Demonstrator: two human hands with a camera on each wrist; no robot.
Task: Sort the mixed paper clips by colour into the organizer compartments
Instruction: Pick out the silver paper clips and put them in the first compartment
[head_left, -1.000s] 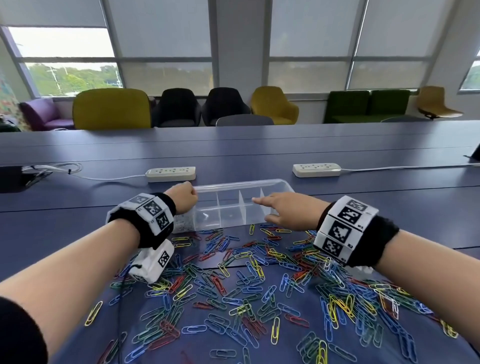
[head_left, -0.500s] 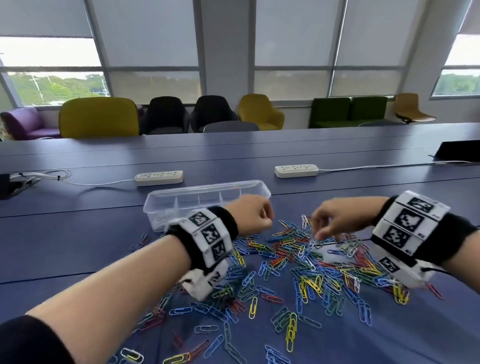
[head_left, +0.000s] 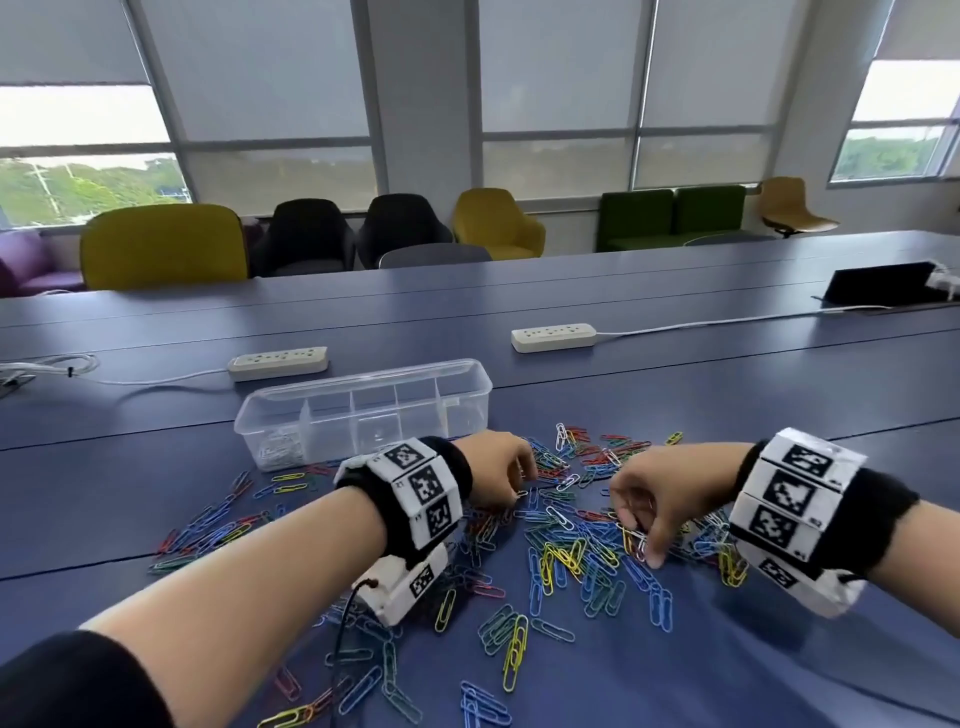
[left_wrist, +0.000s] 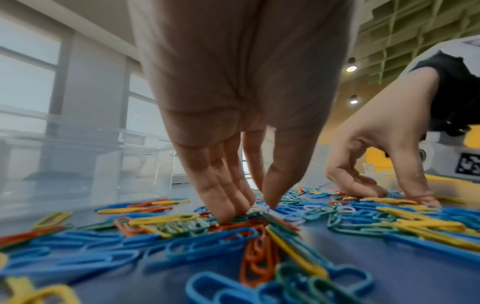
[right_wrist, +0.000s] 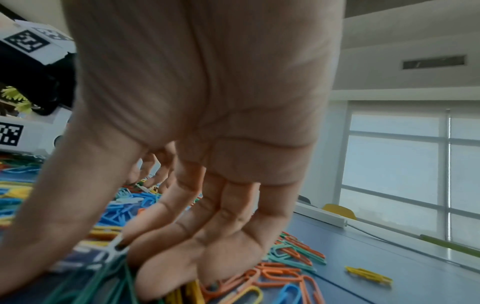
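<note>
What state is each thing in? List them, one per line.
Organizer: lidless, upright; white clips in its left end compartment, the others look empty.
Clips: mixed colours, loose on the table.
Left hand: fingertips down in the clips, pinching at a white one.
Right hand: pinching a white clip.
Power strips: lying flat, nothing plugged in.

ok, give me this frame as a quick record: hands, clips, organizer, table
left hand: fingertips down in the clip pile, closing on a white clip; firm hold not clear
right hand: fingers curled, pinching a white clip at the pile
paper clips: mixed blue, green, yellow, orange-red, white, loose on the table
organizer: clear, divided; white clips in its left end compartment, the others look empty
table: blue, two power strips behind the organizer
</note>
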